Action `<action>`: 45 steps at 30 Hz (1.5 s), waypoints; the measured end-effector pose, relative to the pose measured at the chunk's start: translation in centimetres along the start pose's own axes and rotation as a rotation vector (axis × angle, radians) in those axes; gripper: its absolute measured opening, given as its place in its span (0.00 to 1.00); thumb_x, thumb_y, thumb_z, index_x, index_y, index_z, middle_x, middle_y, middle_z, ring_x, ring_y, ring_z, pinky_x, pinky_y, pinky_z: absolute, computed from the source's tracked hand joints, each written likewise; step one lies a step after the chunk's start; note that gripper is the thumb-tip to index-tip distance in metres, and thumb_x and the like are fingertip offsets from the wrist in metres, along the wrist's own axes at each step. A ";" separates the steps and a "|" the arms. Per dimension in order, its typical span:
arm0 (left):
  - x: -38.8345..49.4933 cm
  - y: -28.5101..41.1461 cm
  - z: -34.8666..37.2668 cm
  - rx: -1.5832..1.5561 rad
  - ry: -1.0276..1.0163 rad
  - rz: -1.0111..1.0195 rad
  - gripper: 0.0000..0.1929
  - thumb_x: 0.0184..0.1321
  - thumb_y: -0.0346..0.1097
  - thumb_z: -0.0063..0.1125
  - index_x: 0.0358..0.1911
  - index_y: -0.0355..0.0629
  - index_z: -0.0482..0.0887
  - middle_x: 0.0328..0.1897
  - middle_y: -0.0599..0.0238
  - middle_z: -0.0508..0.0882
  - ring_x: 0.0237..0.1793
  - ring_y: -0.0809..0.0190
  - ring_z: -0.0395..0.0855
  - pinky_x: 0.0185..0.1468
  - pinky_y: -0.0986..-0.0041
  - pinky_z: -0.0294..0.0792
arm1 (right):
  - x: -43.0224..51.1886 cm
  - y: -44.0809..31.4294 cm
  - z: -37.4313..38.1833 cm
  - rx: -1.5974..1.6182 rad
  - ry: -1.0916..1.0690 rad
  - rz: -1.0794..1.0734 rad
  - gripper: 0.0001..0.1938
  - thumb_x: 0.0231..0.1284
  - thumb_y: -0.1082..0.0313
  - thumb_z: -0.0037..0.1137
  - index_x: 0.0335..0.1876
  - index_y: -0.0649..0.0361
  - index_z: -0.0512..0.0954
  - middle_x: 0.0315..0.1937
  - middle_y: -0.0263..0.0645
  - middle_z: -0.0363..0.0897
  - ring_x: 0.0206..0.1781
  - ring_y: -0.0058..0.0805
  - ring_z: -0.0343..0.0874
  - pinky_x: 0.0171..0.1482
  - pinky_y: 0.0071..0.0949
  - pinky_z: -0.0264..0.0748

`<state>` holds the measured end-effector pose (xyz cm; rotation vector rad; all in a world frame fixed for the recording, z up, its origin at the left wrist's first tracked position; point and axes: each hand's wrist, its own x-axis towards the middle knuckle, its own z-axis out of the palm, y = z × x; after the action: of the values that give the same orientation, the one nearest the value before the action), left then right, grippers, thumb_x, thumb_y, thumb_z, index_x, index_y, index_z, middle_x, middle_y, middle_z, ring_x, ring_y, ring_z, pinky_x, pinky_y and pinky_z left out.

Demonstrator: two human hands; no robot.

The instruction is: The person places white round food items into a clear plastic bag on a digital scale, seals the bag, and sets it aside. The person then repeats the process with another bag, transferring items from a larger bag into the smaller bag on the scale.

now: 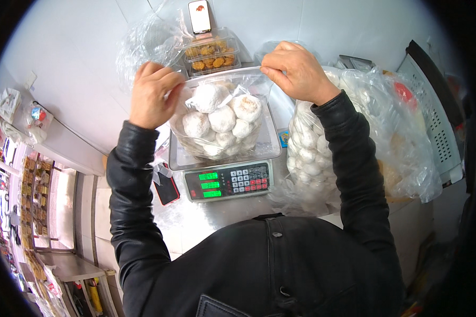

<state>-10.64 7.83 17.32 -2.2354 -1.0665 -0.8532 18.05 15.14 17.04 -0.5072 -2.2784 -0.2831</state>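
Note:
A clear plastic bag [258, 136] full of round, white-powdered pastries [222, 119] rests on the metal pan [275, 152] of a digital price scale [228, 180]. My left hand [156, 93] pinches the bag's left top edge. On the opposite side, my right hand [299, 73] grips the right top edge between thumb and fingers, so the rim is stretched between both hands. The scale's green displays are lit above its front edge, beside a keypad. Some of my left fingertips are hidden behind the hand.
Right of the scale stands a large plastic bag [309, 158] of similar white balls. Behind are stacked clear boxes [212, 61] of brown pastries and a propped phone [199, 18]. Another red-edged phone [166, 188] lies left of the scale. Crumpled plastic bags [148, 43] hang against the wall.

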 end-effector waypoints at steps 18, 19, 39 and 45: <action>-5.9 -4.4 -1.7 0.070 0.102 -0.236 0.02 0.55 0.27 0.56 0.29 0.37 0.79 0.25 0.60 0.77 0.30 0.55 0.74 0.52 0.66 0.68 | 0.0 0.5 -0.1 -0.010 -0.017 0.086 0.06 0.56 0.63 0.52 0.29 0.54 0.78 0.22 0.31 0.76 0.31 0.33 0.73 0.38 0.32 0.70; -6.0 -4.5 -1.5 0.033 0.140 -0.249 0.02 0.57 0.28 0.56 0.30 0.37 0.79 0.26 0.60 0.78 0.31 0.57 0.75 0.53 0.67 0.67 | -0.1 0.5 0.0 -0.010 0.006 0.085 0.07 0.56 0.62 0.51 0.29 0.53 0.78 0.22 0.31 0.77 0.31 0.34 0.73 0.38 0.33 0.70; -5.4 -1.5 0.5 -0.486 0.262 -0.495 0.05 0.61 0.27 0.53 0.37 0.33 0.79 0.33 0.68 0.79 0.35 0.72 0.74 0.43 0.83 0.66 | 8.7 -9.4 9.7 0.026 0.187 -0.161 0.10 0.51 0.66 0.58 0.37 0.57 0.74 0.33 0.35 0.74 0.42 0.32 0.74 0.45 0.30 0.72; -5.8 -1.4 0.5 -0.568 0.296 -0.554 0.05 0.60 0.26 0.53 0.37 0.33 0.79 0.31 0.67 0.79 0.33 0.72 0.74 0.40 0.83 0.66 | 9.4 -10.0 10.5 0.113 0.150 -0.045 0.12 0.52 0.66 0.58 0.41 0.59 0.72 0.39 0.35 0.70 0.39 0.33 0.76 0.38 0.30 0.74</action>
<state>-14.47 6.09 13.02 -2.1386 -1.4523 -1.8546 1.02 12.46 16.34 -0.3645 -2.1478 -0.2059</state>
